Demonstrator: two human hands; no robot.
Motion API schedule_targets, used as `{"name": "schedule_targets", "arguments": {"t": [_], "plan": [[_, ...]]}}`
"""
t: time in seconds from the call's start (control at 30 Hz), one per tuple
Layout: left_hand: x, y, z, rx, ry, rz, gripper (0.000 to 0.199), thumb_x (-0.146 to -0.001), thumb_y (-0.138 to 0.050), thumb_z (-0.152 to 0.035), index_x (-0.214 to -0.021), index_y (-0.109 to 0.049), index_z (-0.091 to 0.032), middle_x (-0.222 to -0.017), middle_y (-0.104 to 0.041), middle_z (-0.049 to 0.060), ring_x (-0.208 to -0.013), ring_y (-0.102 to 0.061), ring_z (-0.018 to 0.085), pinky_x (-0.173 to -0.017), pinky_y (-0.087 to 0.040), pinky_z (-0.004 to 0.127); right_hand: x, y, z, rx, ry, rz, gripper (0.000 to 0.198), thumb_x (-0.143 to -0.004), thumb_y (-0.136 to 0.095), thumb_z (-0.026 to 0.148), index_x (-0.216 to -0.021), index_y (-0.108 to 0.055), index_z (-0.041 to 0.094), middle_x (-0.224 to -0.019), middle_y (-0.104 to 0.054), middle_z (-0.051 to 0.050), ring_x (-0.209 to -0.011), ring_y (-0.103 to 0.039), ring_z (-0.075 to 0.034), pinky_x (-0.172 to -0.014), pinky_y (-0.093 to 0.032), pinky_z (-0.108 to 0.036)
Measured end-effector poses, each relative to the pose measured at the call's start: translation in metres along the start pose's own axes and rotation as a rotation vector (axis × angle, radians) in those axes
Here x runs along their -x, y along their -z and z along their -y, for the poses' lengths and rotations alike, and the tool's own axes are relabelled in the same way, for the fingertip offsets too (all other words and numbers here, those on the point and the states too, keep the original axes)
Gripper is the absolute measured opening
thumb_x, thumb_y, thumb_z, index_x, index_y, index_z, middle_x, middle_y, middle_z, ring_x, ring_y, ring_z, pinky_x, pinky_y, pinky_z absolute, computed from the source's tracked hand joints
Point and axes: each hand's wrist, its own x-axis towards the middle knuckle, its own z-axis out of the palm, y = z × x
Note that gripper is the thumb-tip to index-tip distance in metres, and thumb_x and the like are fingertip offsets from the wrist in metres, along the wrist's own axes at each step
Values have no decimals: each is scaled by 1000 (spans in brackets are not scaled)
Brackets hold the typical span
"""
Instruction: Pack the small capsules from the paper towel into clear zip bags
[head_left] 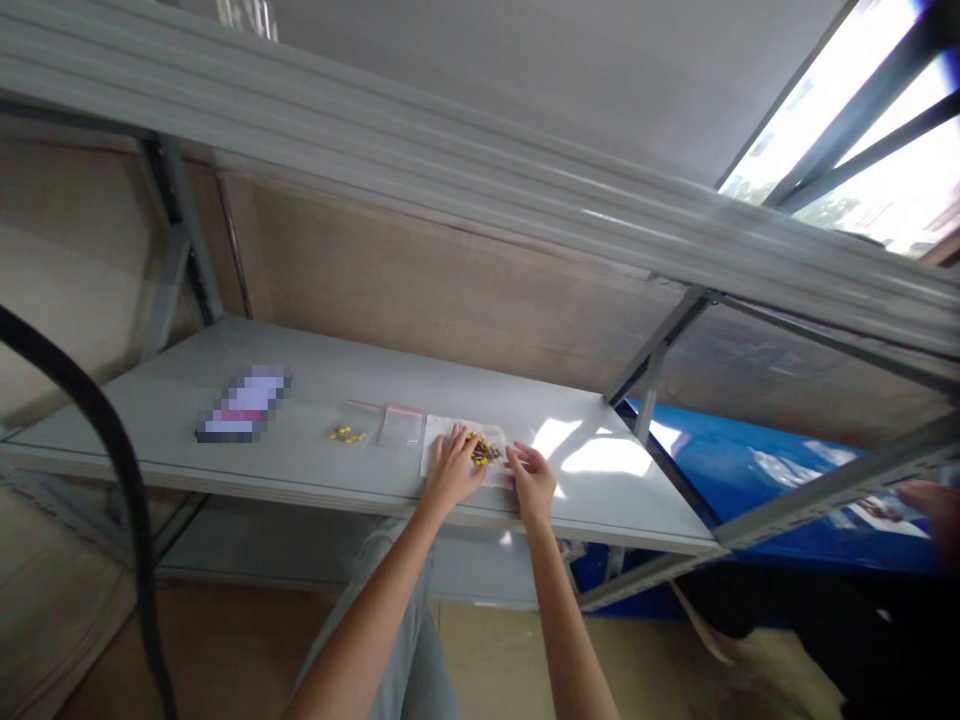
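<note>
My left hand lies over a white sheet or bag on the grey shelf, its fingers stretched out beside a pile of small yellow-and-dark pieces. The exact kind of these pieces is too small to tell. To the right of the pile is my right hand, fingers slightly bent and apart, near the sheet's right edge. No held thing shows in it. Left of the sheet lies a flat clear zip bag with a red strip. Farther left, several yellow pieces lie at another clear bag.
A phone-like slab, blurred out, lies on the shelf's left part. Metal posts and an upper shelf frame the space. A black cable hangs at left. Another person's hand is at far right over a blue surface.
</note>
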Motion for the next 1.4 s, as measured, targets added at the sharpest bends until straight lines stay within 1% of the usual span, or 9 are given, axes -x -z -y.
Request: {"name": "schedule_targets", "arguments": {"t": [0.13,0.37,0.5,0.63,0.87,0.97,1.1,1.27,1.4], "plan": [[0,1,-1,7,-2,-6,46,-84,-50,-37,-127,-43,-20,-139,-41,10,-135,-24,26,-109,-21,48,0,0,-2,93,36,69,49,-66,-64,53,-95,-69,14,-79,-69,-9,-61,-64,-19,-45,-46,-24],[-2,2,-1,25,13,7,47,-82,-52,-32,-126,-43,-19,-139,-42,10,-135,-24,27,-108,-21,50,0,-2,-2,126,71,144,50,-64,-65,55,-93,-71,15,-84,-72,-10,-63,-64,-20,-49,-47,-26],[-1,2,-2,37,18,0,47,-82,-52,-32,-127,-44,-19,-139,-41,11,-135,-25,27,-109,-20,49,-2,-2,-5,145,100,141,47,-63,-67,53,-88,-73,15,-80,-73,-10,-61,-64,-20,-52,-48,-28],[-1,0,-1,33,18,0,47,-83,-51,-34,-127,-43,-19,-139,-42,10,-135,-24,27,-109,-20,48,-2,-1,-8,153,70,135,46,-66,-65,51,-91,-73,13,-73,-72,-9,-59,-63,-19,-49,-45,-26],[-2,-2,1,22,25,-3,50,-81,-54,-34,-127,-42,-20,-138,-43,10,-135,-24,26,-108,-21,48,-2,-1,-6,140,78,139,45,-66,-66,50,-90,-72,12,-77,-72,-10,-58,-61,-18,-48,-44,-25],[-2,-2,1,12,24,-10,49,-81,-53,-35,-127,-42,-20,-138,-43,9,-135,-24,26,-108,-21,47,-2,-2,-7,141,81,129,46,-66,-66,50,-91,-72,12,-77,-72,-10,-56,-59,-16,-47,-43,-25],[-3,-3,2,0,26,-5,49,-82,-52,-35,-127,-43,-19,-138,-42,10,-135,-24,26,-109,-20,47,-2,-2,-9,89,58,117,50,-65,-66,52,-93,-71,11,-73,-71,-9,-53,-57,-16,-44,-41,-24],[-3,-3,2,-4,30,0,50,-82,-52,-35,-128,-43,-19,-139,-42,10,-135,-23,26,-109,-20,47,-2,-2,-6,51,30,104,51,-62,-67,53,-92,-71,11,-73,-70,-9,-56,-58,-17,-44,-43,-24],[-3,-2,1,1,36,5,50,-81,-52,-34,-128,-43,-19,-139,-42,10,-135,-24,26,-109,-20,47,-2,-2,-4,75,46,100,51,-62,-68,53,-90,-71,11,-68,-69,-8,-52,-56,-15,-44,-44,-25]]}}
